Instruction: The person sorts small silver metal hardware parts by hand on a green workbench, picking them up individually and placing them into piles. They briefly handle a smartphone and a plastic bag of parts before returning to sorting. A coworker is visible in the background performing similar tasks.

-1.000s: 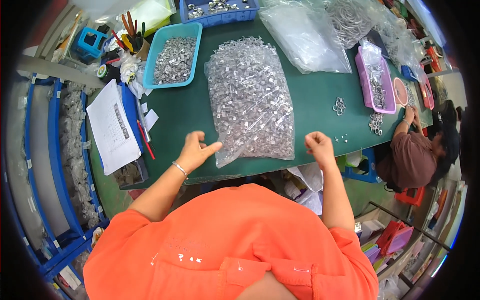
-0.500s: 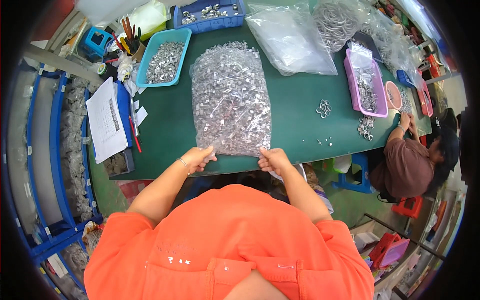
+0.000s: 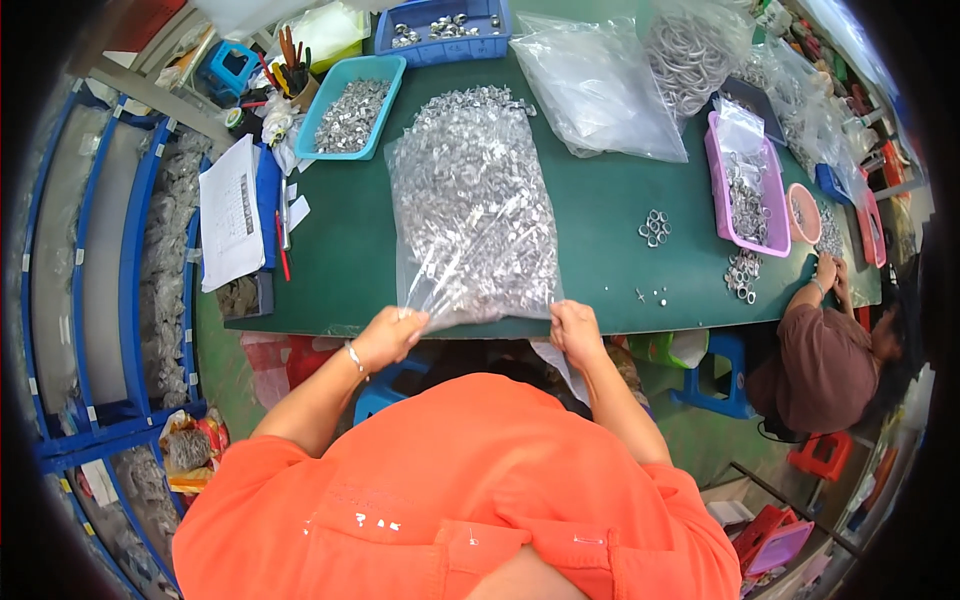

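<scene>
2 hands pinch the near corners of the clear bag of metal clips (image 3: 470,210): left hand (image 3: 388,337), right hand (image 3: 573,330). Its long axis runs away across the green surface (image 3: 600,215), equally near both.

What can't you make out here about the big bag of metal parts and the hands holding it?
- Head view: the fingertips of the left hand and right hand are tucked under the clear bag, so the exact grip is hidden.
- Single metal parts inside are too small and glary to tell their shape.
- The bag's near edge hangs past the green table edge; whether it is sealed or open cannot be told.
</scene>
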The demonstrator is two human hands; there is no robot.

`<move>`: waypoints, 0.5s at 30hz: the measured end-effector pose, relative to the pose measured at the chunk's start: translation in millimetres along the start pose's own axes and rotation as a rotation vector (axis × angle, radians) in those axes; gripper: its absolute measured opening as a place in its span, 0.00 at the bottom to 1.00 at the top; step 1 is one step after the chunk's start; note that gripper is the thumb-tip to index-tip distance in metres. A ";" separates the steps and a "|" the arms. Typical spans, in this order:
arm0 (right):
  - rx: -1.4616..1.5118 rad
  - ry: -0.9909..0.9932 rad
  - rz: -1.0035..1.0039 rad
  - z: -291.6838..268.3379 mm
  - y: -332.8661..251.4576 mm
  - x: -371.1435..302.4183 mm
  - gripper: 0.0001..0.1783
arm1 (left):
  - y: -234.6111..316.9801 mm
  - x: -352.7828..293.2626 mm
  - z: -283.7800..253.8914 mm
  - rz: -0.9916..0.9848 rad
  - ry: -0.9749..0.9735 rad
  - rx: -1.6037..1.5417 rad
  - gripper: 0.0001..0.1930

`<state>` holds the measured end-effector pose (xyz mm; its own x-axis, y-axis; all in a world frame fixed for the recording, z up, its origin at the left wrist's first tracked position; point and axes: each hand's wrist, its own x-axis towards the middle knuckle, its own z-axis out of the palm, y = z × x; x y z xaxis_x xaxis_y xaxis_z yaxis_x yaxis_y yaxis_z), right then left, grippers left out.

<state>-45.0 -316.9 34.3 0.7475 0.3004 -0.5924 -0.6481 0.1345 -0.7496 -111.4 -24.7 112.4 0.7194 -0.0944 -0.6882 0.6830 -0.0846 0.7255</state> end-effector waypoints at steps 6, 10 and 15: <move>0.073 -0.065 -0.031 6.9 -50.3 -48.0 0.17 | 35.0 -34.0 2.9 0.096 -0.085 -0.349 0.20; 0.270 -0.099 -0.178 39.4 -99.6 -32.7 0.18 | 78.1 -16.6 -19.7 0.321 -0.188 -0.596 0.21; 0.160 -0.165 -0.439 72.6 -175.6 0.9 0.18 | 146.5 18.7 -58.0 0.572 -0.103 -0.629 0.23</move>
<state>59.0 -271.6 186.9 0.9304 0.3265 -0.1665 -0.3010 0.4212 -0.8556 9.5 18.6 205.6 0.9805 -0.0473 -0.1907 0.1835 0.5671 0.8030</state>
